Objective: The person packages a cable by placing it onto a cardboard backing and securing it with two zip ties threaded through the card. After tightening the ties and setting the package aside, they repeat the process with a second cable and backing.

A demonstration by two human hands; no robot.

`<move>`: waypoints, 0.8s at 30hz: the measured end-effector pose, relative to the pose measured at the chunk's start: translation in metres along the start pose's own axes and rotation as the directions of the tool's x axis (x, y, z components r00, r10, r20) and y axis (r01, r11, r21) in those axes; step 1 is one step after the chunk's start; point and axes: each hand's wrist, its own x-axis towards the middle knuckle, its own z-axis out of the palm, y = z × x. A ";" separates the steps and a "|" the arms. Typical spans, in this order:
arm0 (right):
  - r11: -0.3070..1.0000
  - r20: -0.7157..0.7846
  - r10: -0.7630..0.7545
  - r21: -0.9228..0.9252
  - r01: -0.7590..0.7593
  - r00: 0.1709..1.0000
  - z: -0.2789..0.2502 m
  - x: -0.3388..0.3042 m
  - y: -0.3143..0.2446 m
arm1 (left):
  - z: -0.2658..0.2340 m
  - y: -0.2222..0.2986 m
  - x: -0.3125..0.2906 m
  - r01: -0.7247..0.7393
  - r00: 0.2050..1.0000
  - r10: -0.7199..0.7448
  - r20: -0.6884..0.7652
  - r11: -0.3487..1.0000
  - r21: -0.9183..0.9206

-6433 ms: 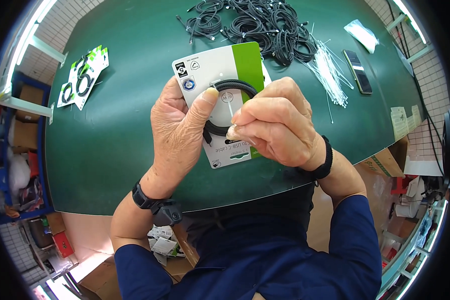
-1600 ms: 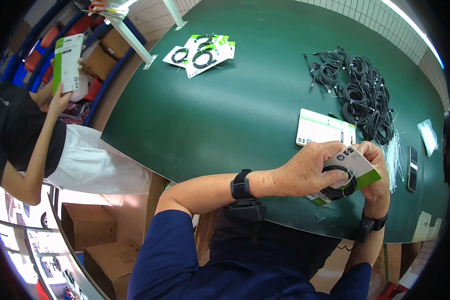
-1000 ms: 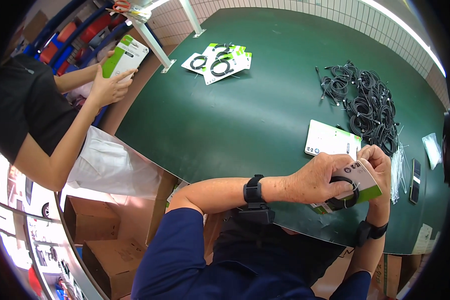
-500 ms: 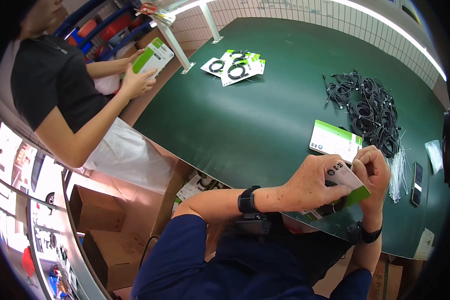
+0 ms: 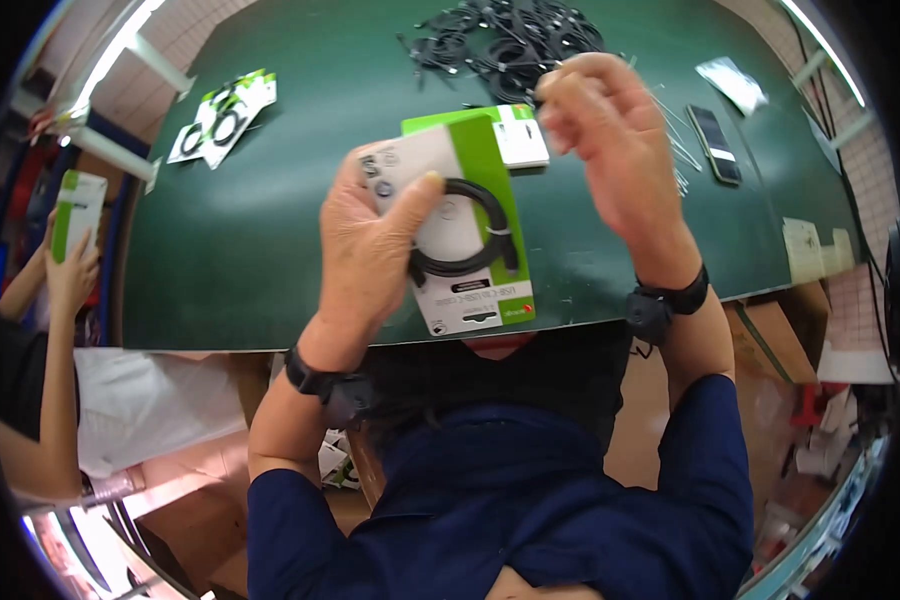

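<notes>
My left hand [image 5: 360, 245] grips a green and white cardboard packaging card [image 5: 477, 150] above the table's near edge, thumb on its front. A coiled black cable [image 5: 460, 268] lies against this card, with a pale tie round the coil at one side. Raised to the right of the card and apart from it is my right hand [image 5: 615, 140], fingers curled together and slightly blurred. Whatever its fingertips hold, if anything, cannot be made out. Behind the held card lies a stack of green and white cards [image 5: 523, 145], partly covered by it.
A heap of black cables [image 5: 515, 45] sits at the far middle of the green table [image 5: 260, 240]. Thin white cable ties [image 5: 682, 150], a phone [image 5: 713, 145] and a plastic bag [image 5: 732, 85] lie right. Carded cables [image 5: 225, 115] lie far left. Another person's hands [image 5: 73, 270] hold a card.
My view has swung to the right. My hands have separated: the right has lifted off the card, while the left keeps hold and now shows the side with the cable coil.
</notes>
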 end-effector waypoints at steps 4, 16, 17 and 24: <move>0.982 0.201 0.164 -0.121 -0.142 0.966 0.002 -0.036 0.007 | 0.014 -0.007 0.000 0.034 0.999 -0.029 0.027 0.982 -0.188; 0.957 0.152 0.252 -0.186 -0.222 0.956 0.001 -0.040 0.035 | 0.011 -0.017 0.005 0.068 0.991 -0.044 0.126 0.977 -0.200; 0.955 0.150 0.262 -0.186 -0.233 0.954 0.000 -0.039 0.036 | 0.007 -0.018 0.007 0.075 0.985 -0.044 0.165 0.980 -0.186; 0.894 0.229 0.387 0.147 -0.424 0.893 -0.003 -0.037 0.049 | -0.001 -0.030 0.019 0.278 0.953 -0.204 0.226 0.884 -0.375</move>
